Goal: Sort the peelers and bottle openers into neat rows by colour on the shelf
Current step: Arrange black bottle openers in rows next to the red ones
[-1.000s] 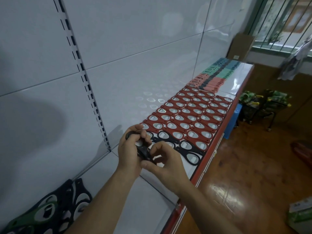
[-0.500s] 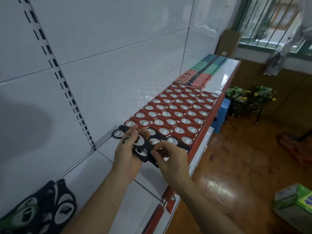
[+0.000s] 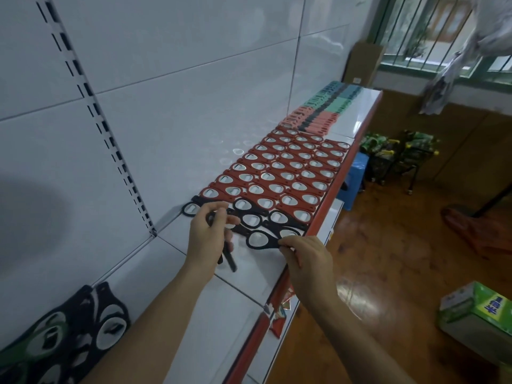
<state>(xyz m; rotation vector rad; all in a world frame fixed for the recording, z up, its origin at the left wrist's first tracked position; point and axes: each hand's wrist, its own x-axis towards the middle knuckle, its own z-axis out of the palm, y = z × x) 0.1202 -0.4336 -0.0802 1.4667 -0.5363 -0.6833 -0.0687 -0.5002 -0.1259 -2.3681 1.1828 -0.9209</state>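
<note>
Red bottle openers [image 3: 279, 173] lie in neat rows on the white shelf [image 3: 249, 275], with a row of black bottle openers [image 3: 250, 218] in front of them. My right hand [image 3: 307, 261] pinches the handle of one black opener [image 3: 260, 239] lying on the shelf at the row's near edge. My left hand [image 3: 206, 234] grips several black openers [image 3: 228, 254], whose handles stick out below my palm. Pink, dark and teal peelers [image 3: 318, 115] lie in rows at the shelf's far end.
A loose pile of black and green openers [image 3: 61, 336] sits at the near left of the shelf. The shelf's red front edge [image 3: 329, 198] runs along the right. Below are a blue stool [image 3: 356, 176], green carts [image 3: 399, 151] and a green-white box [image 3: 476, 320] on the wooden floor.
My hands have separated. The right hand has carried one black opener from the left hand's bunch down to the shelf by the black row. The view shifted slightly.
</note>
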